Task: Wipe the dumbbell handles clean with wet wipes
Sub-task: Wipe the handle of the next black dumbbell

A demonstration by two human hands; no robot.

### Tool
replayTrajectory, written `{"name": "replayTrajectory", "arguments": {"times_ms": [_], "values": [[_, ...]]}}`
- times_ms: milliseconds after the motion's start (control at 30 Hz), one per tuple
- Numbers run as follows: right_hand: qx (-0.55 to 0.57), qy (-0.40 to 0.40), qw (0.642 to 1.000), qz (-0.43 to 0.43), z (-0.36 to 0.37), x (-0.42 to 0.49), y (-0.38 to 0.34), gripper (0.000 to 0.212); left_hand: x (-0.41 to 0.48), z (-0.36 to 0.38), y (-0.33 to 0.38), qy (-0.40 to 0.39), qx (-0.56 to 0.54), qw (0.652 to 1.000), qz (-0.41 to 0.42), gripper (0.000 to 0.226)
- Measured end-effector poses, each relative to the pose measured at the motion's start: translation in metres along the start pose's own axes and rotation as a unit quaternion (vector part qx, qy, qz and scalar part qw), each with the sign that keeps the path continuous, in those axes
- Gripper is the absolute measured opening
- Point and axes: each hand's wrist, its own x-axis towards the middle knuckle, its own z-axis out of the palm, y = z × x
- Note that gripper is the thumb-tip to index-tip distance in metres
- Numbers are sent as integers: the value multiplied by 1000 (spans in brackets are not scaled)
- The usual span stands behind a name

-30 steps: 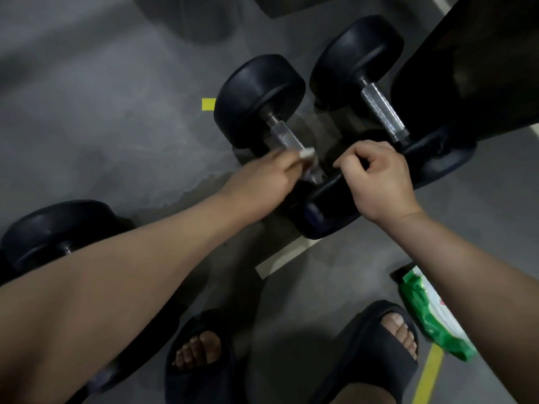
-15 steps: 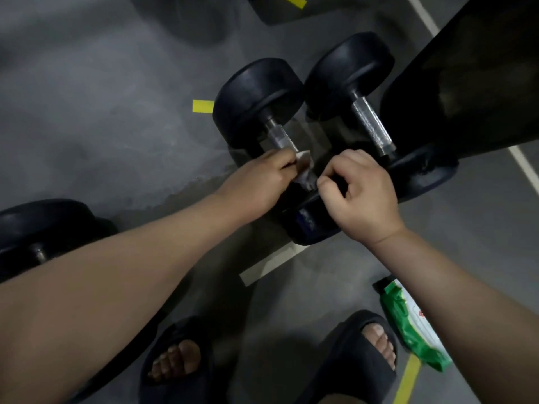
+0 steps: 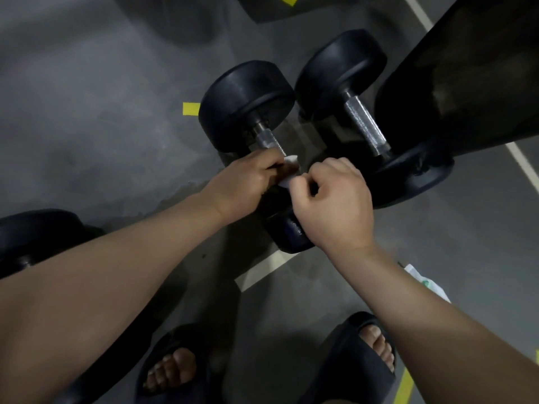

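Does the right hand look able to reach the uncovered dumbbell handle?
Probably yes: the right hand is beside the uncovered dumbbell handle, with nothing between, though it pinches the wet wipe.

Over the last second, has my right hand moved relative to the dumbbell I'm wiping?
Yes. The right hand has shifted left toward the wipe on the left dumbbell's handle.

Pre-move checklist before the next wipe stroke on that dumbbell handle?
1. Wipe on the held handle: ok.
2. Left hand grips wipe at the handle: ok.
3. Right hand pinching wipe's edge: cannot tell; its fingers curl right at it.
4. Handle stretch above the hands exposed: ok.
5. Neighbouring handle clean: cannot tell; no wipe on it.
6. Wipes pack on floor, probably reachable: ok.
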Motion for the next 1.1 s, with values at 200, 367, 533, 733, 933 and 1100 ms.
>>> {"name": "replayTrajectory", "arguments": {"times_ms": [200, 367, 533, 733, 933, 1100], "values": [[1, 5, 1000, -21, 0, -7, -11, 34, -7, 1, -11, -14, -9, 1000, 26, 6], [-73, -281, 931, -219, -39, 6, 22, 78, -3, 4, -6, -3, -19, 1000, 15, 29], [-184, -352, 867, -303, -50, 29, 41, 89, 6, 8, -6, 22, -13, 999, 31, 30], [-178, -338, 854, -354, -52, 40, 43, 77, 12, 8, -4, 2, 11, 1000, 15, 29], [-184, -338, 847, -367, -57, 40, 45, 72, 11, 7, 4, 14, 13, 1000, 9, 32], [-194, -345, 846, -358, -60, 33, 45, 71, 9, 12, 7, 18, -7, 1000, 24, 30]]}}
